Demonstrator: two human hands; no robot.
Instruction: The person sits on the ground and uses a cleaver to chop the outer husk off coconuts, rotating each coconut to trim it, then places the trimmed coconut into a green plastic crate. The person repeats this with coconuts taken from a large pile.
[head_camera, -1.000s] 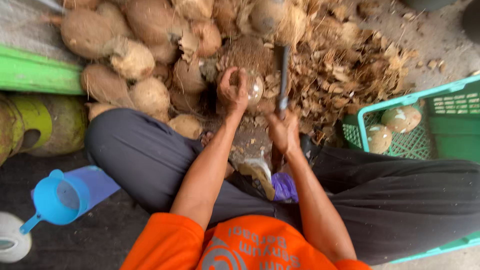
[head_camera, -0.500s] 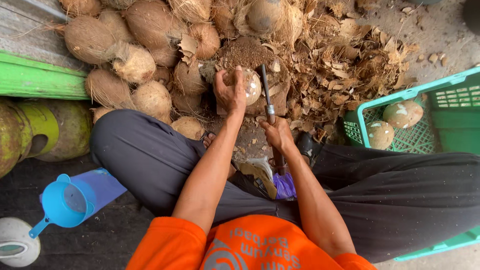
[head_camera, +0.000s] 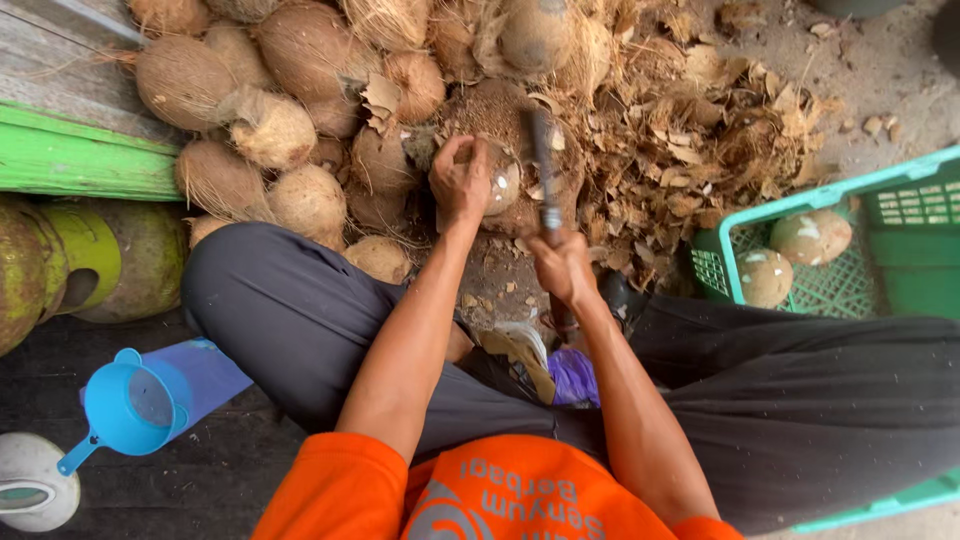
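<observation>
The round brown coconut, partly peeled with pale patches showing on its shell, sits under my left hand on a worn, fibre-covered stump straight ahead of me. My left hand is clamped over its left side and top, fingers curled around it, pinning it to the stump. Just to the right of the nut, my right hand is closed in a fist around the handle of a dark-bladed cleaver, whose blade points away from me and lies right beside the coconut; I cannot tell whether the edge is touching the shell.

Beyond and to the left of my left hand lies a heap of unpeeled, hairy brown coconuts, some touching the stump. To the right of the blade a litter of dry brown husk chips spreads over the ground. Further right of my right hand stands a green plastic lattice crate, holding two peeled, pale coconuts side by side. Well to the left of my left arm, beyond my knee in dark trousers, there is a green painted wooden plank, with large green unhusked coconuts just below it. Nearer to me on that side sits a blue plastic scoop with a handle.
</observation>
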